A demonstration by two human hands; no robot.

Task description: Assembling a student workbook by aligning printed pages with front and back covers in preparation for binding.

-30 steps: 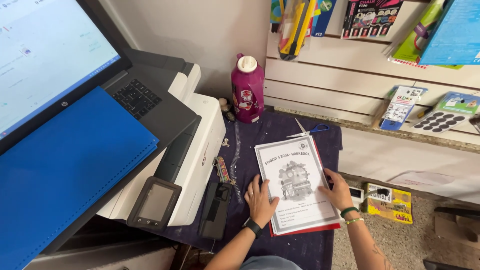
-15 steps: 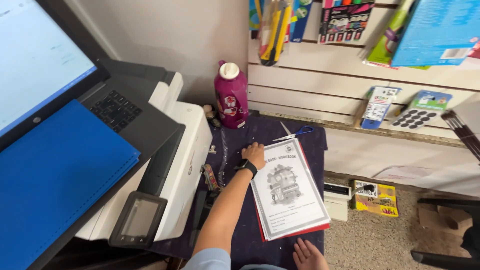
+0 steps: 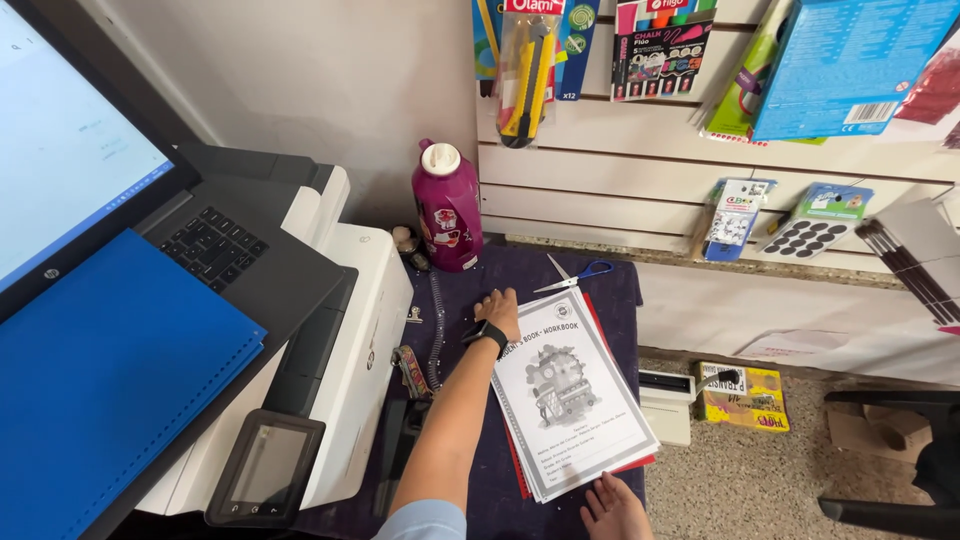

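The left hand (image 3: 500, 309) lies flat on the far left corner of a stack of printed pages (image 3: 570, 400), fingers stretched forward and pressed down on the paper, pinching nothing; a dark smartwatch (image 3: 485, 333) sits on its wrist. The right hand (image 3: 612, 503) rests at the stack's near right corner, close to the near edge of the desk (image 3: 460, 460) — only its fingertips show, slightly apart and touching the page edges, and whether they pinch anything cannot be told. The stack lies slanted in the middle of the purple-covered desk, its white cover sheet showing a drawing, with a red folder edge (image 3: 520, 478) peeking out beneath. Beyond the stack, near the far edge, lie blue-handled scissors (image 3: 572, 275), apart from the paper. A magenta bottle (image 3: 447, 208) with a white cap stands upright at the far left corner, and a black spiral binding coil (image 3: 436, 330) runs along the left side — just beside a white printer (image 3: 355, 370). An open laptop (image 3: 230, 260) sits on top of the printer, with a blue folder (image 3: 110, 390) lying over its near part.
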